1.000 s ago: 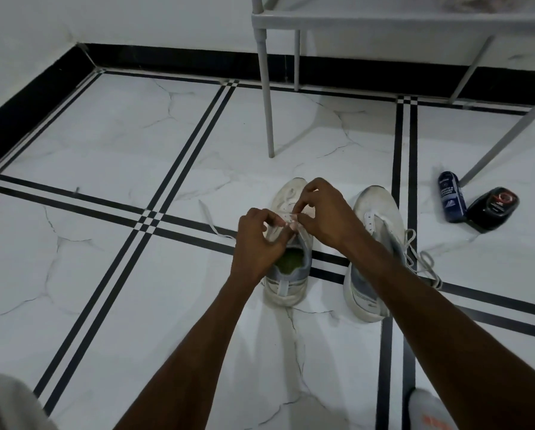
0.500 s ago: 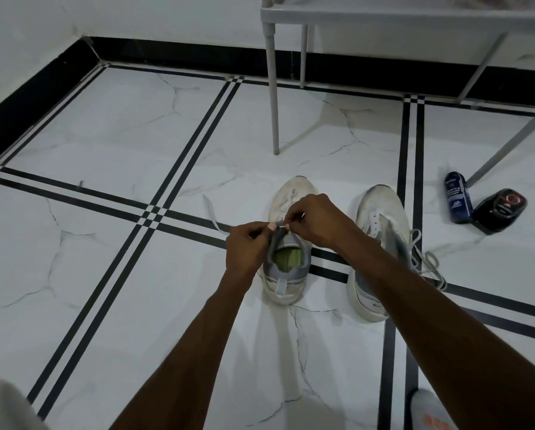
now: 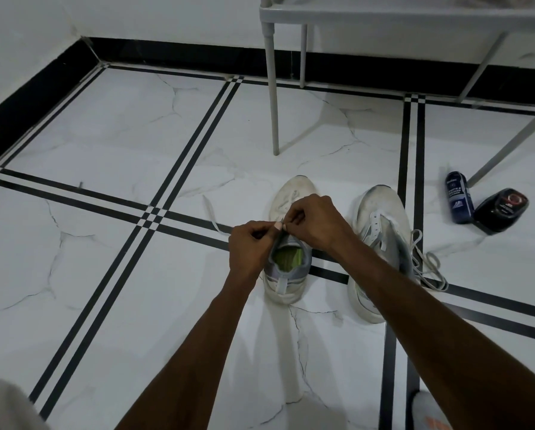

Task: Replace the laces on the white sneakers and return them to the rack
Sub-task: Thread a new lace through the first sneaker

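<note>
Left hand [image 3: 250,247] and right hand [image 3: 312,221], each grip pinching lace [image 3: 280,226] over left sneaker [image 3: 288,240]

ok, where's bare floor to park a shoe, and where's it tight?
Free: the floor left of the left sneaker, past the loose lace, and the tile between the sneakers and the rack leg. Tight: right of the right sneaker, where its laces, the blue bottle and the black bottle lie.
</note>
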Available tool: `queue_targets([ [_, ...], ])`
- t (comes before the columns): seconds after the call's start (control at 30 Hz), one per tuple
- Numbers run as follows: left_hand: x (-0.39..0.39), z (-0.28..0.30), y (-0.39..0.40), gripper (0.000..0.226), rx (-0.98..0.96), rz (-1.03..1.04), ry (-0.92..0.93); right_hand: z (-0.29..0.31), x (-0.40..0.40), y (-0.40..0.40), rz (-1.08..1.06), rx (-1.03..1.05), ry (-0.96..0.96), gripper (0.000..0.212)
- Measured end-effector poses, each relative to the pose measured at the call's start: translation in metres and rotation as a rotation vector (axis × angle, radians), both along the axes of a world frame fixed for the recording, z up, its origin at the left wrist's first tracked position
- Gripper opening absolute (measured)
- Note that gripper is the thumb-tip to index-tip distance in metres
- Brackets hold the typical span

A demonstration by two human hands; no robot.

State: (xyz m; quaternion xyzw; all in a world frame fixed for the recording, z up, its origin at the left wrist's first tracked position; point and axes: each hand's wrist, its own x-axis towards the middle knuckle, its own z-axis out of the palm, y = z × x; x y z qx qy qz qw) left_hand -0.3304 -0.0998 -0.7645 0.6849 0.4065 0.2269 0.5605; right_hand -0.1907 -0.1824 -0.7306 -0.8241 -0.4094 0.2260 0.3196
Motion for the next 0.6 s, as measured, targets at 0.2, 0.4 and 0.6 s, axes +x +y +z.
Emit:
queue_targets([
  [0.2, 0.001, -0.004, 0.001, 0.022, -0.079, -0.057, 0.014, -0.002, 0.001, -0.003, -0.077, -0.017, 0.149, 0.032],
  [0.4, -0.001, -0.007, 0.008, 0.011, -0.237, -0.064, -0.061, -0.017, -0.012, -0.012, -0.305, 0.174, 0.173, 0.033],
  [0.6, 0.005, -0.010, 0.002, 0.016, -0.173, -0.020, -0.055, -0.006, -0.032, -0.014, -0.213, 0.063, 0.162, 0.029],
])
